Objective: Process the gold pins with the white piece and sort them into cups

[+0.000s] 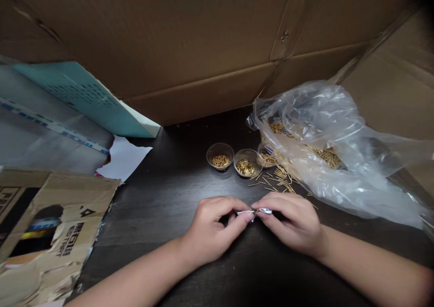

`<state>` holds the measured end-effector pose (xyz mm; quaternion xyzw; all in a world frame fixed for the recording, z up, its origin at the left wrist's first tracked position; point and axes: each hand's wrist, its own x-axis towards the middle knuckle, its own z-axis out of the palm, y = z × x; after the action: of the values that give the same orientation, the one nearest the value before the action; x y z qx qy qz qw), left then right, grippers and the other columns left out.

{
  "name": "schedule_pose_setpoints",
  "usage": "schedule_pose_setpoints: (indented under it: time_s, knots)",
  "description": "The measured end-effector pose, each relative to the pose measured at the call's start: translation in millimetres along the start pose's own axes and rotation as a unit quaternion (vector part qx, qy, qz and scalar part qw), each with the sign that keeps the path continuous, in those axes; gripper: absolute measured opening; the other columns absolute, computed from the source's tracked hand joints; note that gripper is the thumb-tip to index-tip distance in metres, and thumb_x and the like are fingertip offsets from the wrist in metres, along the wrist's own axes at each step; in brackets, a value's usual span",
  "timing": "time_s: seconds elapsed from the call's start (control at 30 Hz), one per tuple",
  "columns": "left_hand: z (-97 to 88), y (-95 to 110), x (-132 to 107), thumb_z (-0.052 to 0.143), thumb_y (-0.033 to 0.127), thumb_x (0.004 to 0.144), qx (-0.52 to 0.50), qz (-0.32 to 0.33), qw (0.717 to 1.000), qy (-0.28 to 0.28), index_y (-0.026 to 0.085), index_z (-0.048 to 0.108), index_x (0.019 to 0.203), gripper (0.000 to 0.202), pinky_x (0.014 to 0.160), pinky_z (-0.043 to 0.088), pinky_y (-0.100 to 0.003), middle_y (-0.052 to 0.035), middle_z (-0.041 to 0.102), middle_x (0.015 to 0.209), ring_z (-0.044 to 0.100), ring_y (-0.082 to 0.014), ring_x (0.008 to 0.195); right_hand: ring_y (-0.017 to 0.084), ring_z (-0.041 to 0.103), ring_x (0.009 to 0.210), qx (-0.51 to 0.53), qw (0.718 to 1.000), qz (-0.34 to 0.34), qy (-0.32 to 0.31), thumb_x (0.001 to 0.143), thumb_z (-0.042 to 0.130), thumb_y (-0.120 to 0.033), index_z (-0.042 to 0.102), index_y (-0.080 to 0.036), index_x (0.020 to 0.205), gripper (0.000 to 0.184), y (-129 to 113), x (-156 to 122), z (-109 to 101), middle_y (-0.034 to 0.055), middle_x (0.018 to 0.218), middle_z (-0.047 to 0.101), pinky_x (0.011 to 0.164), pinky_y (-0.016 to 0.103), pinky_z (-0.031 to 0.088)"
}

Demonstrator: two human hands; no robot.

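Note:
In front of me both hands meet over the dark table, fingertips almost touching. My left hand point(217, 225) is closed in a pinch on a thin gold pin point(251, 211); a bit of white material shows at its fingertips. My right hand point(293, 219) is pinched too, around a small gold piece point(258, 210) with white material point(265, 210) beside it. Whether the two gold parts touch is too small to tell. Just beyond the hands lie several loose gold pins point(283, 176). Short gold pieces fill a left clear cup point(220, 148) and a middle clear cup point(249, 154).
A third clear cup point(266, 148) stands partly under a large clear plastic bag point(339, 176) holding more gold pins. Cardboard walls point(203, 40) enclose the back and right. At left are a torn cardboard box point(98, 198), a white paper point(127, 158) and a wrapped bundle point(57, 130).

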<state>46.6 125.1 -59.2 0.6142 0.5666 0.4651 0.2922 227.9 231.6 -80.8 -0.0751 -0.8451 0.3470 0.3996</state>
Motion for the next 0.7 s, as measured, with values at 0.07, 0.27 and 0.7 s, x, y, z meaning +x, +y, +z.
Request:
schedule_pose_setpoints:
  time_s: [0.07, 0.27, 0.7]
  knots:
    - [-0.1, 0.1, 0.4, 0.070, 0.021, 0.091, 0.002, 0.002, 1.000, -0.001, 0.014, 0.076, 0.087, 0.010, 0.060, 0.050, -0.022, -0.0033, 0.076, 0.071, 0.068, -0.0128, 0.061, 0.015, 0.069, 0.068, 0.004, 1.000, -0.002, -0.010, 0.093, 0.064, -0.008, 0.068, -0.013, 0.104, 0.013, 0.7, 0.0, 0.4, 0.0068, 0.081, 0.074, 0.062, 0.025, 0.054]
    - [-0.7, -0.4, 2.2, 0.073, 0.018, 0.090, -0.001, 0.007, 1.000, -0.003, 0.016, 0.077, 0.089, 0.005, 0.065, 0.054, -0.021, -0.0021, 0.080, 0.080, 0.073, -0.0136, 0.067, 0.015, 0.067, 0.064, -0.022, 0.999, 0.000, -0.030, 0.093, 0.062, -0.009, 0.066, -0.015, 0.101, 0.011, 0.0, -0.8, 0.0, 0.0051, 0.078, 0.073, 0.060, 0.026, 0.052]
    - [-3.7, -6.5, -0.3, 0.070, 0.017, 0.093, 0.104, 0.080, 0.991, -0.008, 0.017, 0.076, 0.098, 0.008, 0.072, 0.057, -0.024, -0.0026, 0.081, 0.087, 0.076, -0.0152, 0.073, 0.015, 0.066, 0.063, -0.080, 0.995, -0.004, -0.063, 0.095, 0.059, -0.011, 0.064, -0.017, 0.102, 0.011, 1.8, -2.5, 1.7, 0.0036, 0.080, 0.073, 0.060, 0.027, 0.051]
